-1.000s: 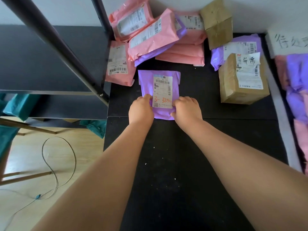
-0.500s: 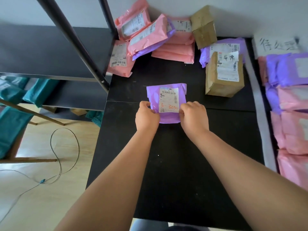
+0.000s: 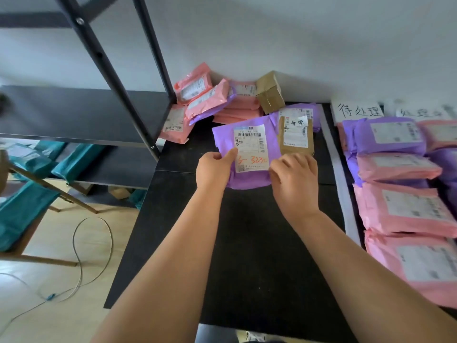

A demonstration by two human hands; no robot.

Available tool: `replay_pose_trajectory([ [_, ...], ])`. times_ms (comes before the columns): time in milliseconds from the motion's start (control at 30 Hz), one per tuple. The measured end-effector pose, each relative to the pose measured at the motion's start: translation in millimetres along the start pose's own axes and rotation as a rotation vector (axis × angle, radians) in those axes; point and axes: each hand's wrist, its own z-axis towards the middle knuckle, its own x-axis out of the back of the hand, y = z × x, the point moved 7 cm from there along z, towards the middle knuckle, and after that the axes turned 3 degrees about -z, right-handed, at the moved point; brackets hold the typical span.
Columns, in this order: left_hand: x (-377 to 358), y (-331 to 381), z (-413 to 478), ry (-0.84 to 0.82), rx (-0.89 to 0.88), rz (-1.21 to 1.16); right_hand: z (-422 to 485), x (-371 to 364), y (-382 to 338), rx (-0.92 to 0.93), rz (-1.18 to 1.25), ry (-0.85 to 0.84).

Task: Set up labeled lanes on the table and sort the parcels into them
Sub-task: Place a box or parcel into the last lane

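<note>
Soft, even daylight with faint shadows; wide-angle bending at the edges, slight motion blur toward the right.

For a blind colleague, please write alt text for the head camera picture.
The left hand and right hand hold a purple parcel by its lower corners over a black table, white label up. Behind lie pink parcels and a cardboard box; right of a white strip, near a handwritten sign, more parcels are stacked.
</note>
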Motion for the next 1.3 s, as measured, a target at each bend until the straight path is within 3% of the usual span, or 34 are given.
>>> replay_pose_trajectory([
  [200, 18.8, 31.0, -31.7, 0.086, -0.166, -0.053, -6.8, 37.6, -5.2, -0.017, 0.037, 0.105],
  [567, 76.1, 51.3, -59.8, 0.092, -0.209, -0.345, 5.5, 89.9, -29.2, -0.184, 0.192, 0.15],
  [767, 91.9, 62.8, -76.4, 0.001, -0.219, -0.44, 19.1, 120.3, -40.6, -0.25, 0.176, 0.268],
  [933, 99.0, 80.7, -89.1, -0.055, -0.269, -0.469, 21.4, 139.2, -48.5, -0.301, 0.331, 0.365],
  [1300, 115.5, 88.6, -100.9, -0.083, -0.291, -0.562, 15.5, 155.6, -54.4, -0.356, 0.479, 0.349],
])
